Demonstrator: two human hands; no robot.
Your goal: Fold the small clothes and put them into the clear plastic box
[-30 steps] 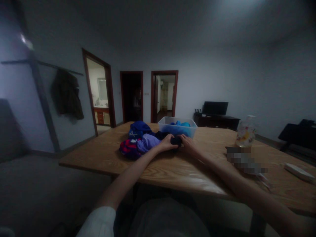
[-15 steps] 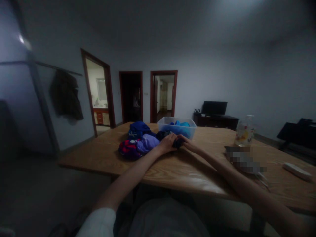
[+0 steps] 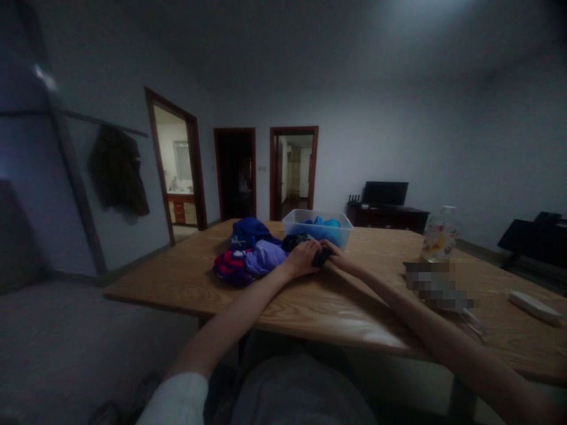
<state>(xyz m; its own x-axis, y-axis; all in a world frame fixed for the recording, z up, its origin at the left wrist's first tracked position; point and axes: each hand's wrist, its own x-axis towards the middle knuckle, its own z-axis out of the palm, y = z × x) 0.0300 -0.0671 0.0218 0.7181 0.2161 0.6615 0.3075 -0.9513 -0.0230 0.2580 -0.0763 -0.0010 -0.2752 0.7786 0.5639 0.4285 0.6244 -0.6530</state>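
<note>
Both my hands are close together over the table, in front of a clear plastic box (image 3: 295,223). My left hand (image 3: 305,258) is closed on a dark piece of cloth (image 3: 321,257), and my right hand (image 3: 337,258) grips its other side. The cloth is bunched up; its exact kind is too dark to make out. Blue cloth (image 3: 328,223) lies inside the box. Left of my hands is a pile of soft fabric: a dark blue piece (image 3: 250,231), a lilac piece (image 3: 266,258) and a red and purple piece (image 3: 233,268). Another dark bundle (image 3: 295,241) sits just behind my left hand.
The wooden table (image 3: 177,277) carries a clear patterned jug (image 3: 440,239), a blurred-out flat item (image 3: 438,289) and a white oblong object (image 3: 534,307) on the right. A television (image 3: 385,193) stands on a dark cabinet by the far wall.
Both hands stay in nearly the same place on the dark cloth. The cloth and my fingers have shifted only slightly to the right.
</note>
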